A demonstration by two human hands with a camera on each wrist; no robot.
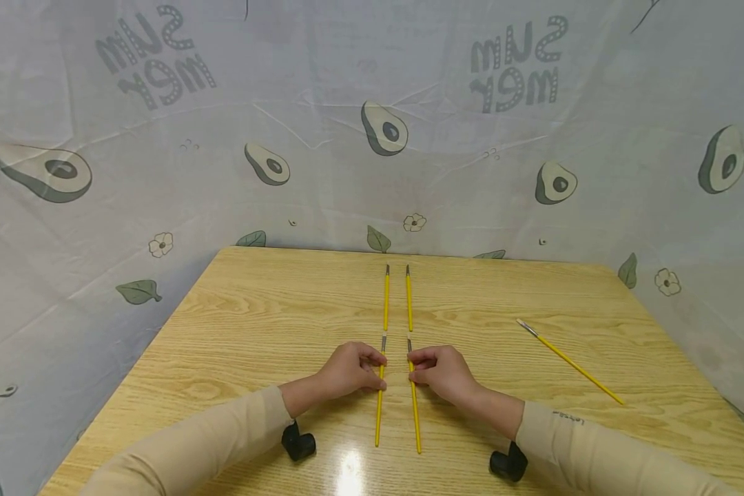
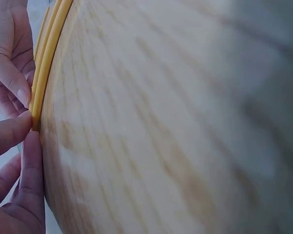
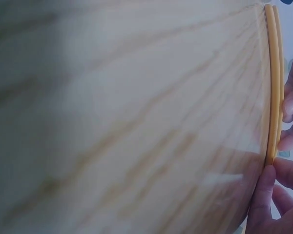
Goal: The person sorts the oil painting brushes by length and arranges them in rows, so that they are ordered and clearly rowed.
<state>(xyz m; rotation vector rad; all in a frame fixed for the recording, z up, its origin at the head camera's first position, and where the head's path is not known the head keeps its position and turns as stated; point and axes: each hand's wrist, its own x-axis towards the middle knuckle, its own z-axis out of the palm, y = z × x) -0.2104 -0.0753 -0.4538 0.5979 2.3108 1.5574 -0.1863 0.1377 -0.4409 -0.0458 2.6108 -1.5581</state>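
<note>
My left hand (image 1: 349,372) pinches a yellow-handled paintbrush (image 1: 378,421) between thumb and fingers, near its metal collar. Opposite it, my right hand (image 1: 448,375) pinches a second yellow paintbrush (image 1: 416,424) in the same way. Both brushes lie nearly parallel along the table, bristle ends pointing away, with a narrow gap between them. The left wrist view shows the left thumb and fingertips on the yellow handle (image 2: 51,48) close to the wood. Fingers of the right hand (image 3: 263,200) touch a handle (image 3: 272,73) in the right wrist view.
Two more yellow paintbrushes, one on the left (image 1: 386,300) and one on the right (image 1: 409,300), lie in line beyond the held ones. Another paintbrush (image 1: 570,362) lies slantwise at the right of the wooden table (image 1: 235,317). A printed cloth (image 1: 322,193) hangs behind.
</note>
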